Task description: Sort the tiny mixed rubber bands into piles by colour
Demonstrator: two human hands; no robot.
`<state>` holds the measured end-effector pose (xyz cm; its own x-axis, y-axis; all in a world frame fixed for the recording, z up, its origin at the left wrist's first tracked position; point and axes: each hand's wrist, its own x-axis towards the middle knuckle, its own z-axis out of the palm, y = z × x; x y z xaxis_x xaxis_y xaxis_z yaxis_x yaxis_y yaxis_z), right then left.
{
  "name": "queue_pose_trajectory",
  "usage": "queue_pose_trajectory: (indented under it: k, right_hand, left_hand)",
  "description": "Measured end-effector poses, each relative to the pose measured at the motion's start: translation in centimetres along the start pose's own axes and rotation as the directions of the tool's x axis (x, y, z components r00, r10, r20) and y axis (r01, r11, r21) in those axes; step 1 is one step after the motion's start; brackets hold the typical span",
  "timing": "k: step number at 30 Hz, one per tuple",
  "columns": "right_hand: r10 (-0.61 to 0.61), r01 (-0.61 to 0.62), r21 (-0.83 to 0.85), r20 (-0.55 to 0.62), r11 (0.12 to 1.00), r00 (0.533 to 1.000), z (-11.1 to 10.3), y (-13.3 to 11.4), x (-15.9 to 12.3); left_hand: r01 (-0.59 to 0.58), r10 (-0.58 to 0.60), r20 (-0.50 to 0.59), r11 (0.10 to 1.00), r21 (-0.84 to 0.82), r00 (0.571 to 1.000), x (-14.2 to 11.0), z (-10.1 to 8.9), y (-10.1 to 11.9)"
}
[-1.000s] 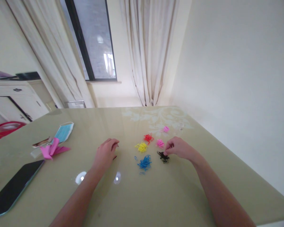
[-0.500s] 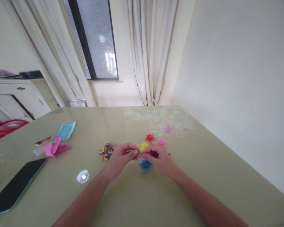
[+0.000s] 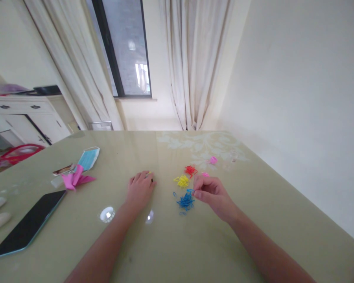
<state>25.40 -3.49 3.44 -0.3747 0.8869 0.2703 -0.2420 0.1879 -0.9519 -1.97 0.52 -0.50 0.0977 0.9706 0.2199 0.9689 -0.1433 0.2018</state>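
Observation:
My left hand [image 3: 140,189] lies on the table with its fingers laid flat over a mixed pile of small rubber bands; only a bit of yellow and black shows at the fingertips. My right hand [image 3: 210,192] is closed in a pinch on a blue rubber band at the top edge of the blue pile [image 3: 185,201]. Beyond it lie a yellow pile [image 3: 182,181], a red pile [image 3: 190,170] and a pink pile [image 3: 205,174], which my right hand half hides. Another pink bunch [image 3: 213,160] lies farther back.
On the left of the glossy green table [image 3: 171,243] lie a dark tablet [image 3: 28,224], a pink folded paper [image 3: 73,180] and a blue face mask [image 3: 88,158]. A white wall runs along the table's right edge. Curtains and a window stand behind.
My hands met over the yellow and blue piles half a second ago. They have parted: the left went back onto the mixed pile, and the right moved to the blue pile.

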Motion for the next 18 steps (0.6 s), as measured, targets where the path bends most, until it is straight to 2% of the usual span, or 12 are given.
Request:
queue_pose_trajectory:
  k: [4,7,8,10,12,13,15,18]
  right_hand:
    - [0.013,-0.012,-0.037,0.013,0.999,1.000,-0.1,-0.2,0.0]
    - [0.025,-0.010,-0.270,0.054,0.963,0.998,-0.4,-0.4,0.2]
    - [0.026,0.005,-0.403,0.071,0.915,0.997,-0.6,-0.4,0.4]
    - [0.025,0.051,-0.668,0.103,0.743,0.994,-0.8,0.0,0.6]
    - [0.044,0.092,-0.831,0.139,0.548,0.989,-0.9,0.6,0.8]
    - [0.068,0.106,-0.871,0.158,0.480,0.985,-0.9,0.9,0.8]
    - [0.116,0.123,-0.908,0.183,0.401,0.976,-0.9,1.5,0.8]
    - [0.140,0.132,-0.927,0.192,0.352,0.971,-0.9,1.8,0.8]
  left_hand:
    - [-0.025,0.020,0.080,0.998,0.065,0.997,0.5,0.5,-0.7]
    - [-0.016,0.014,0.067,0.999,0.039,0.998,1.1,0.9,-1.0]
    - [-0.007,0.005,0.056,1.000,0.026,0.998,1.2,1.0,-1.1]
    - [0.002,-0.002,0.046,1.000,0.004,0.999,1.5,1.1,-1.3]
    - [-0.011,0.012,0.050,1.000,-0.010,0.999,1.5,1.1,-1.4]
    - [-0.023,0.024,0.048,1.000,-0.019,0.999,1.5,1.1,-1.4]
    - [-0.042,0.044,0.027,0.998,-0.051,0.999,1.4,0.9,-1.4]
    - [-0.040,0.034,-0.037,0.988,-0.146,0.999,1.4,0.6,-1.3]
